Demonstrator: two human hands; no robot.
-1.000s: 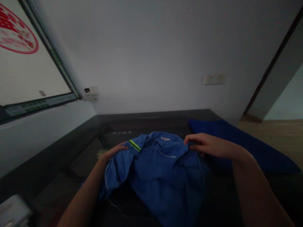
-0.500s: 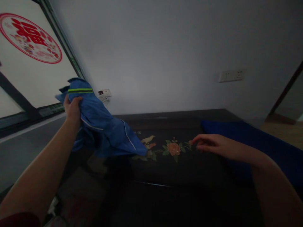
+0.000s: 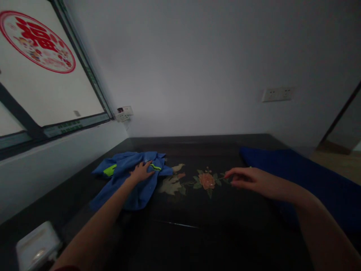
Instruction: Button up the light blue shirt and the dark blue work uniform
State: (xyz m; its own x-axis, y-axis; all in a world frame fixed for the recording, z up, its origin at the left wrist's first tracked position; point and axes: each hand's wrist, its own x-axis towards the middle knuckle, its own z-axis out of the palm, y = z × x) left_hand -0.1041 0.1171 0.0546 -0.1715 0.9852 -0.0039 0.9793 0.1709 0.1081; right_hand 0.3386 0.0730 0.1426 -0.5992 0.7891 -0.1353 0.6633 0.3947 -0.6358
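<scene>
A crumpled blue garment with yellow-green stripes lies on the left part of a dark, glossy table. On top of it rests my left hand, palm down with the fingers spread. My right hand hovers over the table beside a painted orange flower, holding nothing, its fingers loosely bent and a gap showing between them and the thumb. Just behind the right hand is a dark blue cloth lying along the table's right side.
At the lower left sits a white box-like object. A window with a red round sticker is on the left. Wall sockets and a corner power outlet are on the pale wall.
The blue garment, held up at the left by my left hand before, now lies on the table. My left hand has come down and right and spread its fingers. The right hand barely moved.
</scene>
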